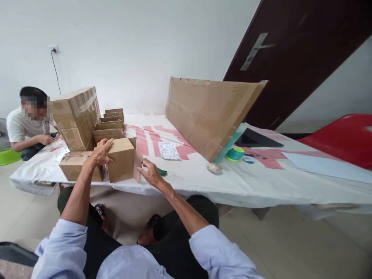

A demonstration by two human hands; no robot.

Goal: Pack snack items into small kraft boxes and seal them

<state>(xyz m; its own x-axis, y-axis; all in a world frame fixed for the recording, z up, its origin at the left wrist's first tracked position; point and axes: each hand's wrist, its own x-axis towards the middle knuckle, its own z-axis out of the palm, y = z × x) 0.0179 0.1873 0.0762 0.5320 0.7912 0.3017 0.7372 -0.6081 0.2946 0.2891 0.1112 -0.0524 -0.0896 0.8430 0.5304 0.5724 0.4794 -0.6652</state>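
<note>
A cardboard box (118, 164) is placed at the near edge of the table (192, 182), between the two hands, with a side flap (137, 167) opened on its right. The left forearm (83, 184) is stretched forward and upward, and the left hand (101, 153) is laid on the upper left edge of the box, with the fingers bent and the thumb set apart on the front side. Whether the box is firmly clamped by it cannot be told. The right forearm (186, 211) is directed inward to the left; the fingers of the right hand (152, 173) are curled at the flap, but whether it is pinched cannot be seen. Another closed box (78, 167) is placed just beside, to the left.
</note>
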